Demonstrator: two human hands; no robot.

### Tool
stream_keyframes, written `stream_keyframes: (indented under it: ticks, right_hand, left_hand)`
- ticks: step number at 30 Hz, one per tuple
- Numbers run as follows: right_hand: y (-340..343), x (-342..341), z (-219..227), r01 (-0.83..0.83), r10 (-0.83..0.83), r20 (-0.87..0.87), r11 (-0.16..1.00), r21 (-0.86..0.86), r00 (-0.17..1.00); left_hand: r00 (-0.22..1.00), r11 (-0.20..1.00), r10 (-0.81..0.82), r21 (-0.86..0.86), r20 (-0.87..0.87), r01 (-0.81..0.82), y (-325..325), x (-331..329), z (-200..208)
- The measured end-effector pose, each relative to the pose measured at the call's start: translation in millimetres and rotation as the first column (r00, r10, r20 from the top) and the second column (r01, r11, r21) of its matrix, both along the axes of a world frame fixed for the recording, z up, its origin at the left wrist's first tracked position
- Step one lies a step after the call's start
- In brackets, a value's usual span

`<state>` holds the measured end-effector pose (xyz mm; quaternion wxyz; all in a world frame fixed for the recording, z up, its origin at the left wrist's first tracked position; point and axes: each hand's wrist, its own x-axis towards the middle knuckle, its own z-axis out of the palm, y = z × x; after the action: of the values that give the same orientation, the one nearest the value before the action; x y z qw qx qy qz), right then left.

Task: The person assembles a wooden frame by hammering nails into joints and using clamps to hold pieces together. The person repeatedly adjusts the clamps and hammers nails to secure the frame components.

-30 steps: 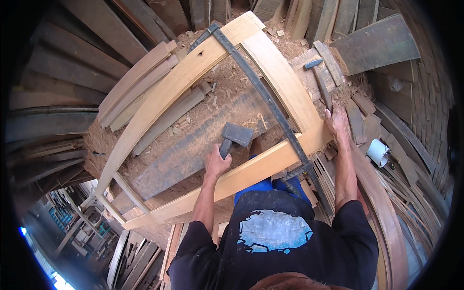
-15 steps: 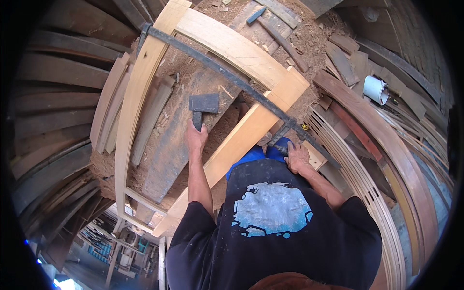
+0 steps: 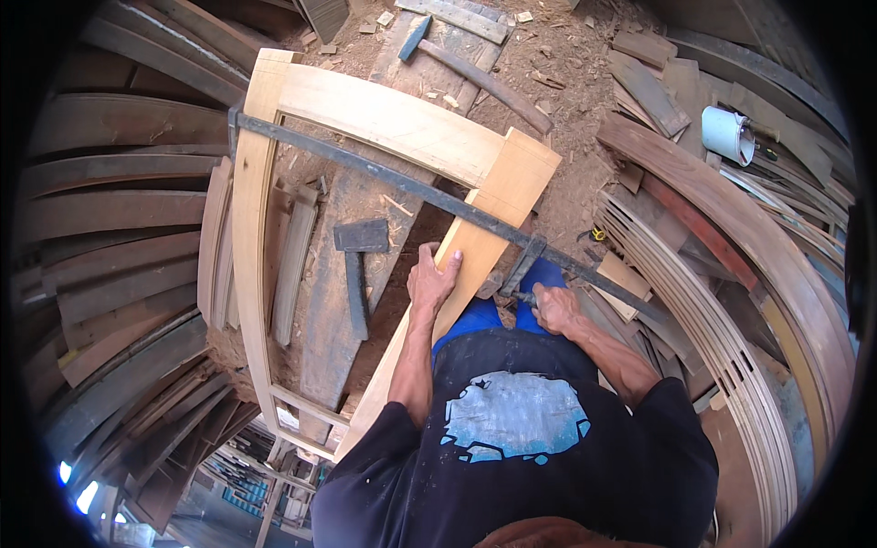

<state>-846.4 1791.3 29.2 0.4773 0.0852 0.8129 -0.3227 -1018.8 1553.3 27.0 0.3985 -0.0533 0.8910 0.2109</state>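
A pale wooden frame (image 3: 384,119) lies before me with a long dark metal bar clamp (image 3: 365,164) across its far end. My left hand (image 3: 433,281) grips the frame's near right rail (image 3: 484,228), thumb on top and fingers over its inner edge. Closed round the clamp's screw handle (image 3: 525,298) is my right hand (image 3: 555,310), just by the rail's outer side. A dark mallet (image 3: 362,236) with a block head rests on the board inside the frame, touched by neither hand.
A hammer (image 3: 475,78) with a wooden handle lies beyond the frame among wood shavings. Curved planks (image 3: 119,201) are stacked at the left. More long strips (image 3: 713,356) and a white bucket (image 3: 727,137) stand at the right, with a small yellow-black tape measure (image 3: 596,234) nearby.
My left hand has let go of the mallet, which now lies on the board, and has moved right onto the rail. My right hand has closed on the clamp handle. The view has shifted.
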Motion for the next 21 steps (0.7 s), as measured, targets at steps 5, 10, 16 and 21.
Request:
stream_keyframes:
  ticks: [5, 10, 16, 21]
  right_hand:
    - [12, -6, -8, -0.028, 0.039, 0.06, 0.985, -0.171, 0.997]
    - [22, -16, -20, 0.068, -0.008, 0.161, 0.926, -0.371, 0.987]
    - [29, -16, -47, 0.225, -0.036, 0.33, 0.8, -0.556, 0.943]
    - [30, -11, -43, 0.177, -0.051, 0.239, 0.82, -0.545, 0.97]
  left_hand:
    - [1.0, 1.0, -0.009, -0.02, -0.009, 0.009, 1, 4, -3]
    - [0.999, 0.999, -0.018, -0.044, -0.037, 0.017, 4, 2, -4]
    - [1.0, 0.998, 0.005, -0.07, -0.026, -0.007, 2, 7, -12]
    - [0.997, 0.996, 0.066, -0.064, 0.03, -0.064, 9, 2, 0]
